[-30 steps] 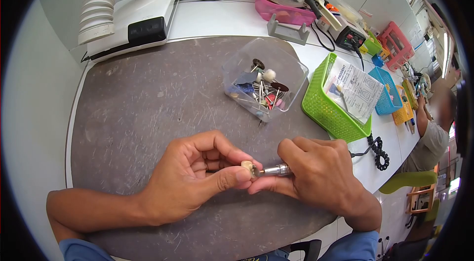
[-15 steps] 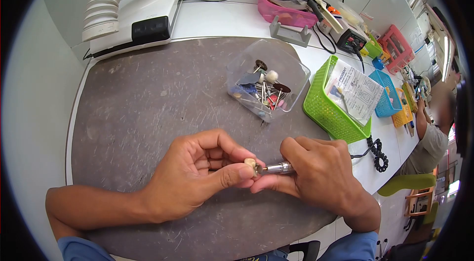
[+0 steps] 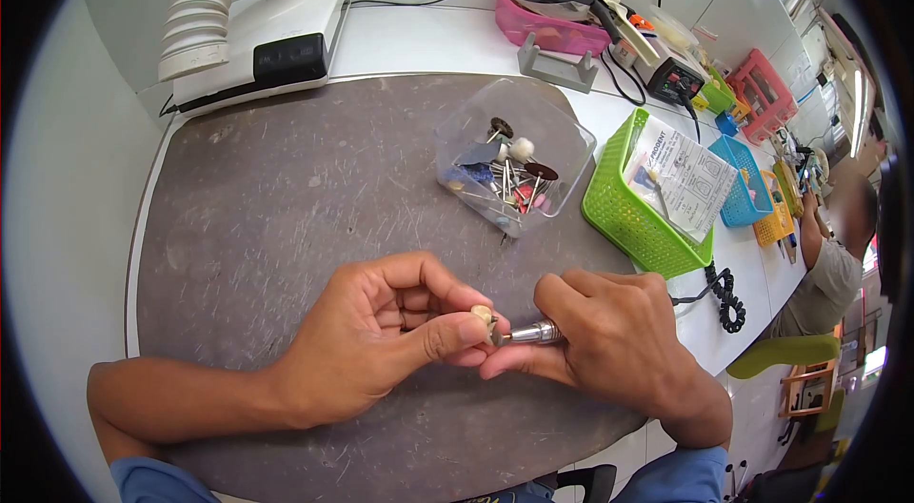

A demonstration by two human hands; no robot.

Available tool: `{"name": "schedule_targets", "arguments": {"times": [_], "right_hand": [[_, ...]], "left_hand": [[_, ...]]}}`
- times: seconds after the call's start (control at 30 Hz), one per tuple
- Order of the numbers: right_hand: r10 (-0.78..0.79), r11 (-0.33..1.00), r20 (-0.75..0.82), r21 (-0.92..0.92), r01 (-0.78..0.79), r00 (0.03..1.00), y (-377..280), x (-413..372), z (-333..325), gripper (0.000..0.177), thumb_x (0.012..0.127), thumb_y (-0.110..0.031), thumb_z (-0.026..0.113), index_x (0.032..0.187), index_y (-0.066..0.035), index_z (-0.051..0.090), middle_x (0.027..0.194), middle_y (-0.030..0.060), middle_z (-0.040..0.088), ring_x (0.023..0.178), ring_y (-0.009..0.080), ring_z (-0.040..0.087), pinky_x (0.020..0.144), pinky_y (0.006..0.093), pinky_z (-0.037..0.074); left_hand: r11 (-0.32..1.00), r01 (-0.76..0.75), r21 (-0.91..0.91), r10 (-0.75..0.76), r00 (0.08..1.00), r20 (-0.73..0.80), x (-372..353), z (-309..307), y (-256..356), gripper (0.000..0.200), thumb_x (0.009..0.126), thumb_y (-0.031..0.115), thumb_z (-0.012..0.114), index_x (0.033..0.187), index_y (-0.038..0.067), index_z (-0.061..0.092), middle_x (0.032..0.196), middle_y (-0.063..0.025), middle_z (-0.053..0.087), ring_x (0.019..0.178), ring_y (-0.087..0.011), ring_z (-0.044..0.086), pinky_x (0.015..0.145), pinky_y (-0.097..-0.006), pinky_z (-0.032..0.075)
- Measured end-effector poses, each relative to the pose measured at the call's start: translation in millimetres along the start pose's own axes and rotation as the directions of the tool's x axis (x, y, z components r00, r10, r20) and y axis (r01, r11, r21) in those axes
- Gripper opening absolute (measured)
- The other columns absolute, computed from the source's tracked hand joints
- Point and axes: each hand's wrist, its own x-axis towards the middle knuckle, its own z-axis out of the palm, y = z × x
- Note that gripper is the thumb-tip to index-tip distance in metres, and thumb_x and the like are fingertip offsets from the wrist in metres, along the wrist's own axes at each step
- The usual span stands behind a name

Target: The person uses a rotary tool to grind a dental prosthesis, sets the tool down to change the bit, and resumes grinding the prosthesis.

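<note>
My left hand (image 3: pixel 371 341) pinches a small cream tooth-shaped piece (image 3: pixel 482 315) between thumb and forefinger, low over the grey work mat (image 3: pixel 286 198). My right hand (image 3: pixel 619 341) grips a metal rotary handpiece (image 3: pixel 535 333), its tip touching the small piece. A coiled black cord (image 3: pixel 728 294) runs off to the right from under that hand.
A clear plastic box of burs and polishing bits (image 3: pixel 514 165) sits on the mat behind my hands. A white suction unit with a ribbed hose (image 3: pixel 248 27) stands at back left. Green (image 3: pixel 633 208), pink (image 3: pixel 547 22) and blue (image 3: pixel 747 189) baskets line the right. Another person (image 3: pixel 838 246) sits far right.
Both hands have stayed together on the mat, shifting very slightly; the handpiece tip remains against the small piece.
</note>
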Motion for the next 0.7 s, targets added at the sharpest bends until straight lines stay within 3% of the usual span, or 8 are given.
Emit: {"name": "schedule_targets", "arguments": {"times": [0.3,0.7], "right_hand": [[0.023,0.999,-0.035,0.025,-0.022,0.999,0.0,-1.2,2.5,0.063,0.076,-0.069,0.068,0.061,-0.011,0.047,0.052,0.0026,0.051,0.041,0.0168,0.055,0.038,0.0304,0.040],[0.009,1.000,-0.024,-0.006,-0.009,1.000,-1.5,-3.0,3.5,0.063,0.077,-0.069,0.068,0.060,-0.012,0.047,0.051,0.0019,0.051,0.041,0.0162,0.055,0.037,0.0295,0.039]], "left_hand": [[0.999,0.024,-0.026,-0.024,1.000,-0.009,0.6,0.2,1.3,0.019,0.096,0.005,0.063,0.111,-0.005,0.058,0.104,-0.0177,0.068,0.095,-0.0182,0.070,0.084,-0.0290,0.061],[1.000,0.023,-0.018,-0.024,1.000,-0.017,1.2,1.6,0.9,0.017,0.097,0.006,0.062,0.109,-0.005,0.058,0.104,-0.0188,0.069,0.096,-0.0196,0.070,0.083,-0.0283,0.061]]}}
